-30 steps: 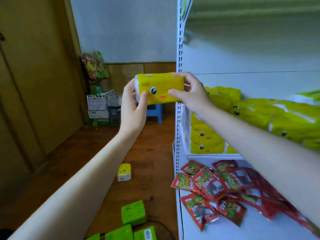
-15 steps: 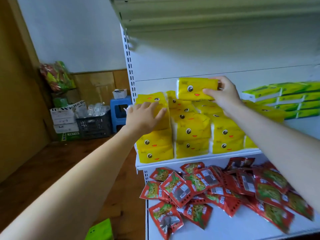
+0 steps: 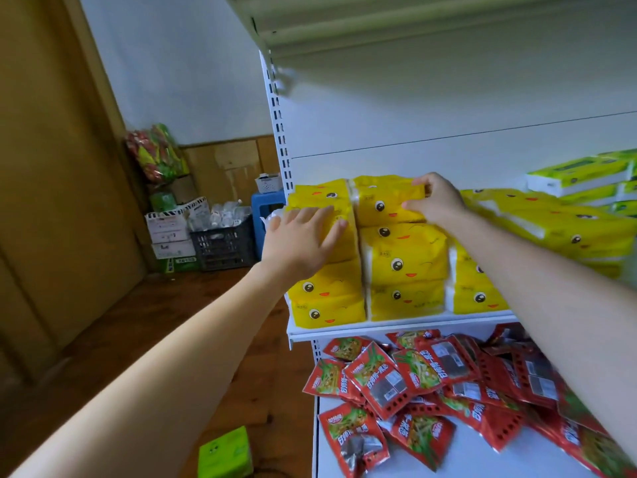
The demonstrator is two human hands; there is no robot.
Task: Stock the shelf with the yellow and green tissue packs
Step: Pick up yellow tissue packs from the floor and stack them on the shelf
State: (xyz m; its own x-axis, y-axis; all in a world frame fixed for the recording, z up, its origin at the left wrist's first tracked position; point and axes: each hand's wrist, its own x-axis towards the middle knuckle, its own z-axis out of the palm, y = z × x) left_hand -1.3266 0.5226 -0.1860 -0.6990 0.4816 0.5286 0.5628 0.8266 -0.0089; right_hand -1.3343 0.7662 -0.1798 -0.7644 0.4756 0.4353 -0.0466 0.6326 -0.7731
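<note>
A yellow tissue pack (image 3: 382, 201) with a printed face lies on top of the middle stack of yellow packs on the white shelf (image 3: 396, 327). My right hand (image 3: 434, 201) grips its right end, thumb in front and fingers over the top. My left hand (image 3: 303, 236) lies flat with straight fingers against the front of the left stack of yellow packs (image 3: 327, 298). More yellow packs (image 3: 558, 225) are piled to the right, with green tissue packs (image 3: 579, 175) stacked at the far right. A green pack (image 3: 225, 455) lies on the floor below.
Red snack packets (image 3: 431, 384) are heaped on the lower shelf. The upper shelf (image 3: 413, 25) overhangs the stacks. By the far wall stand a blue stool (image 3: 263, 210), a dark crate (image 3: 224, 246), white boxes (image 3: 172, 232) and a colourful bag (image 3: 155, 153). A wooden wall (image 3: 51, 167) is on the left.
My right hand has lowered the yellow pack from above the stacks onto the middle stack. My left hand stays pressed on the left stack. The view has swung slightly left.
</note>
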